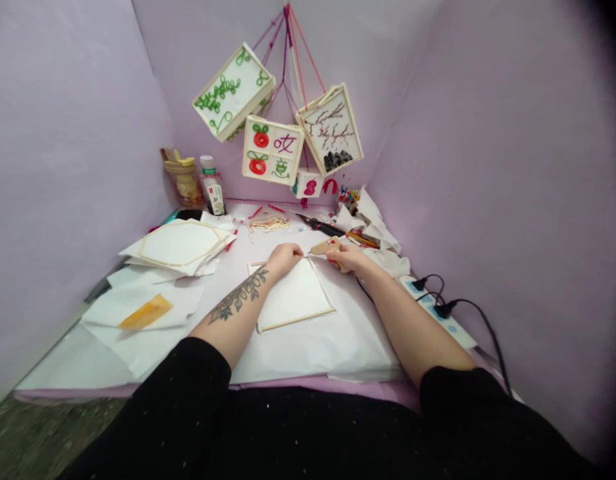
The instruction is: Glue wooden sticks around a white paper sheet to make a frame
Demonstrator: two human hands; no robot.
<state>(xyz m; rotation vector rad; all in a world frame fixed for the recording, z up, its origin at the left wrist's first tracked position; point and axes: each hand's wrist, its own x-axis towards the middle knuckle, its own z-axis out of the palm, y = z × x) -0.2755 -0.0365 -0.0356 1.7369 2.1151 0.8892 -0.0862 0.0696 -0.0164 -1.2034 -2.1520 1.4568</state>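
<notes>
My right hand (pixel 349 259) is wrapped round a beige glue gun (pixel 326 247), its nozzle pointing left. The tip is close to the far right corner of a white paper panel (pixel 293 293) edged with thin wooden sticks; I cannot tell whether it touches. At that same corner my left hand (pixel 287 256) is closed, fingers pinched together by the far edge. Whatever lies between those fingertips is too small to make out. One edging stick (pixel 298 320) runs along the panel's near side.
Stacked papers and a hexagonal stick-edged panel (pixel 181 243) lie left. Loose sticks (pixel 271 223) and a black-handled tool (pixel 321 225) are at the back. Decorated lanterns (pixel 273 150) hang above. A power strip (pixel 438 310) with cords sits right, beside crumpled tissue (pixel 371 217).
</notes>
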